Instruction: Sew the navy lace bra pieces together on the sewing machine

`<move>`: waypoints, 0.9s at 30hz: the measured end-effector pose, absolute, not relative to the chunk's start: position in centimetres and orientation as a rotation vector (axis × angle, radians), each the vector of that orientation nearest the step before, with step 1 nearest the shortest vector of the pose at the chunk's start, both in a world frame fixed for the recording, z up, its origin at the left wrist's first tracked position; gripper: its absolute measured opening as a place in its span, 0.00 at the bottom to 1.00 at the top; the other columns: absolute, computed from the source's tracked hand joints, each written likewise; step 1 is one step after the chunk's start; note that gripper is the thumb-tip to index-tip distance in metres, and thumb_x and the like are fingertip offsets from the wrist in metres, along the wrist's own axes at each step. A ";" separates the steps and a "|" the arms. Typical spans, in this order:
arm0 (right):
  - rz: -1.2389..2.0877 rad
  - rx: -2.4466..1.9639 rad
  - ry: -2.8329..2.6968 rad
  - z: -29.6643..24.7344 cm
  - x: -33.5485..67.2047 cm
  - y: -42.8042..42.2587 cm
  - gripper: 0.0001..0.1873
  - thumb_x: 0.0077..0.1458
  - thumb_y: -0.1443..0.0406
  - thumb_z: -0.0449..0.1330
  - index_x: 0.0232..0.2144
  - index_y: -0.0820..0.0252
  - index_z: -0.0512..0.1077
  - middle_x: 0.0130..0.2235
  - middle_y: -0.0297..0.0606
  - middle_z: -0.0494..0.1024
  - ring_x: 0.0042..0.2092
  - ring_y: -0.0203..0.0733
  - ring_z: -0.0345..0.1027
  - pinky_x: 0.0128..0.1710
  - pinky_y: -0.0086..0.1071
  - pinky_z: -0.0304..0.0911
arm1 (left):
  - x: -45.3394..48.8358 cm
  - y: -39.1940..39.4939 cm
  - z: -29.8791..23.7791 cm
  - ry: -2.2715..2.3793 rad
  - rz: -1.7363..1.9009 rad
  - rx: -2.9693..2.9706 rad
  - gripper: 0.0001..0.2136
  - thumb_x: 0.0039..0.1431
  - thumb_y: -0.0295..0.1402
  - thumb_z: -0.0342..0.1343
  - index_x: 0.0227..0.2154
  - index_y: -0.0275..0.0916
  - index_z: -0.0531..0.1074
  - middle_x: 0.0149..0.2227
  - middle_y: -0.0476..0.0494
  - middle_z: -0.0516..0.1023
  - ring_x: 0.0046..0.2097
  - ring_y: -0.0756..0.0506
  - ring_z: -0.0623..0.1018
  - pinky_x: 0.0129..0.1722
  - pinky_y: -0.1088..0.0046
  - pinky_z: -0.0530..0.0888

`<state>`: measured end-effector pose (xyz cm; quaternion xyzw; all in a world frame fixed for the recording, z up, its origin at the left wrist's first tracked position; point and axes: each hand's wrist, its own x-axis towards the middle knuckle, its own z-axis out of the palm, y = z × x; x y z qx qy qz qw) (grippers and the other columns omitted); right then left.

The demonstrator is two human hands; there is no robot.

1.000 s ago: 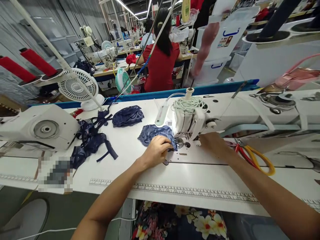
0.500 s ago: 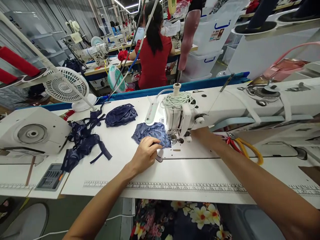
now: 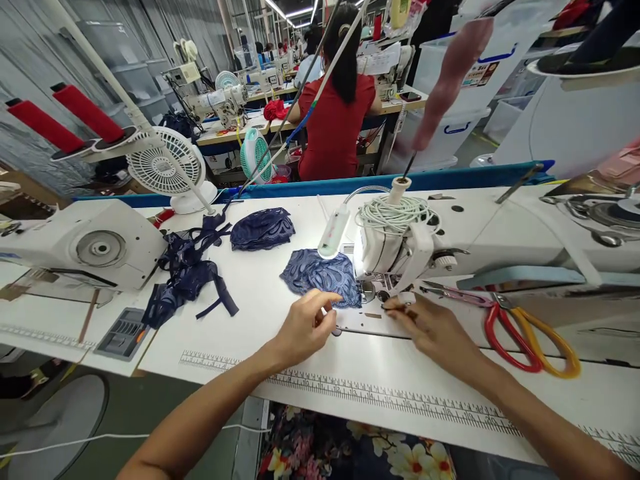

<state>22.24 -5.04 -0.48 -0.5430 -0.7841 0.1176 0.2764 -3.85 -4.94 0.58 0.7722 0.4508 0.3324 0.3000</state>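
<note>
Fingers (image 3: 324, 300) of my left hand (image 3: 303, 328) curl narrow on the near edge of the blue scalloped lace piece (image 3: 317, 272), flat at frame centre; grip I cannot tell. My right hand (image 3: 433, 328) pinches fingertips together at the steel needle plate (image 3: 369, 292). Red-and-yellow loop-handled scissors (image 3: 525, 330) lie at right.

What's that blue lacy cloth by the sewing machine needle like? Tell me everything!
The blue lace cloth is thin and dark blue with paler swirly patterns. It lies slightly rumpled on the white table, its right edge tucked under the sewing machine. Fingers of the left hand rest at its near edge; the right hand is beside it, not touching.
</note>
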 end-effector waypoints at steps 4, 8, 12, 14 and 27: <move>0.388 -1.213 -2.186 -0.9 19.5 -5.2 0.11 0.65 0.63 0.48 0.38 0.52 0.70 0.38 0.34 0.80 0.37 0.40 0.75 0.36 0.33 0.69 | -1.8 -3.4 1.1 1.113 0.647 1.810 0.08 0.61 0.33 0.54 0.37 0.37 0.76 0.31 0.46 0.75 0.30 0.51 0.73 0.28 0.78 0.69; 0.347 -1.195 -2.132 -1.6 18.6 -4.8 0.10 0.66 0.64 0.48 0.41 0.52 0.69 0.40 0.34 0.80 0.35 0.38 0.75 0.37 0.32 0.68 | -0.6 -2.5 0.5 1.061 0.614 1.590 0.09 0.62 0.35 0.52 0.36 0.36 0.74 0.24 0.50 0.71 0.22 0.53 0.69 0.21 0.80 0.65; 0.316 -1.213 -2.106 -1.9 18.8 -4.8 0.08 0.65 0.64 0.50 0.41 0.50 0.69 0.39 0.32 0.81 0.36 0.38 0.75 0.36 0.32 0.67 | -0.4 -2.8 0.1 1.061 0.656 1.395 0.09 0.61 0.38 0.53 0.35 0.36 0.71 0.16 0.56 0.64 0.16 0.54 0.65 0.16 0.81 0.62; 0.314 -1.215 -2.112 -1.9 18.9 -4.9 0.07 0.65 0.64 0.50 0.40 0.50 0.69 0.37 0.31 0.81 0.34 0.37 0.74 0.35 0.31 0.67 | -0.4 -2.9 0.1 1.054 0.675 1.365 0.10 0.60 0.39 0.54 0.33 0.37 0.69 0.16 0.56 0.64 0.15 0.55 0.64 0.14 0.81 0.62; 0.884 -1.419 -1.820 -0.9 18.7 -4.9 0.16 0.60 0.52 0.54 0.42 0.53 0.74 0.26 0.32 0.77 0.23 0.38 0.67 0.18 0.29 0.60 | -0.8 -2.7 0.4 1.068 0.621 1.341 0.12 0.60 0.42 0.54 0.30 0.38 0.65 0.16 0.56 0.67 0.14 0.54 0.66 0.14 0.82 0.62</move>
